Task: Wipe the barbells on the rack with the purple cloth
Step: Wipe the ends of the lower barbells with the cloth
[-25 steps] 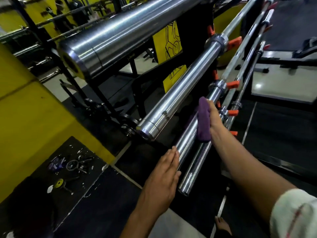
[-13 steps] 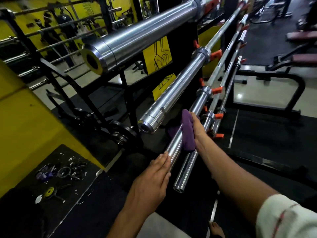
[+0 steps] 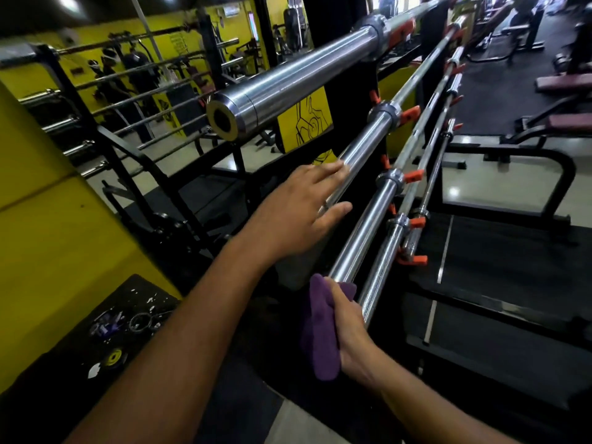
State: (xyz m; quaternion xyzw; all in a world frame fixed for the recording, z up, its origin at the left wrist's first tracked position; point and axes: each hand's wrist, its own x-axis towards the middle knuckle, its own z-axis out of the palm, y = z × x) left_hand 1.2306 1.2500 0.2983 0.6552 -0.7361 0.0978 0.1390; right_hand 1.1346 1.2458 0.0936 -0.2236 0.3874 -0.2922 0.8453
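1. Gripping the purple cloth (image 3: 320, 328), our right hand (image 3: 349, 331) curls round it at the near end of the third barbell (image 3: 368, 232) down the rack (image 3: 349, 91), the cloth bunched against that end.
2. Our left hand (image 3: 298, 213) reaches with fingers spread and straight (holding nothing), fingertips at the sleeve of the second barbell (image 3: 365, 145).
3. We see the thickest barbell (image 3: 288, 91) topmost, thinner ones lower, resting on orange pegs (image 3: 411, 176).
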